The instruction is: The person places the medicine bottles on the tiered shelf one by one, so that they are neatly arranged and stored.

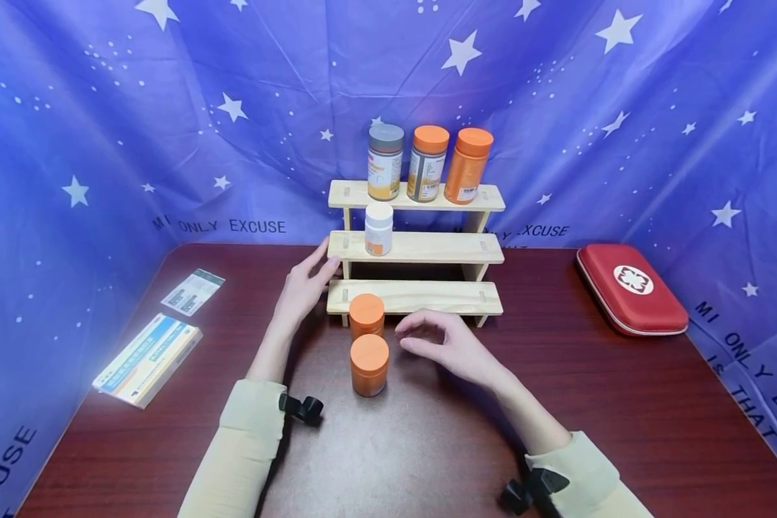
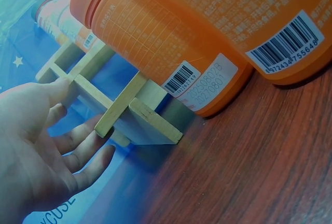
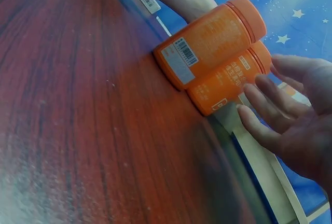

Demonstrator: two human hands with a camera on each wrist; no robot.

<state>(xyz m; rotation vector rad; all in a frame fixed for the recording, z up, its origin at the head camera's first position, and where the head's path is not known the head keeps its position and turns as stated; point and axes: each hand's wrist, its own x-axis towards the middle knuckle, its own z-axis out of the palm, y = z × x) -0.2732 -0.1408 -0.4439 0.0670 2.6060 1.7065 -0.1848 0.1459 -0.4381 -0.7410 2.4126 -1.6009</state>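
Observation:
My left hand (image 1: 306, 283) is at the left end of a three-tier wooden display rack (image 1: 427, 248), fingers loosely spread. In the left wrist view the thumb and fingers are against or very near the shelf ends; exact contact is unclear. Two orange bottles with orange lids stand on the table before the rack: a nearer bottle (image 1: 369, 367) and a farther bottle (image 1: 366, 315), partly hidden behind it. Just right of them is my right hand (image 1: 456, 345), its fingers loosely curved around nothing. In the right wrist view its fingertips come close to the farther bottle (image 3: 228, 81).
On the top tier stand a grey-lidded bottle (image 1: 385, 164), an orange-lidded bottle (image 1: 427, 165) and an all-orange bottle (image 1: 469, 167). A small white bottle (image 1: 378, 230) is on the middle tier. A medicine box (image 1: 147, 360) and a blister pack (image 1: 193, 292) lie left; a red case (image 1: 631, 290) lies right.

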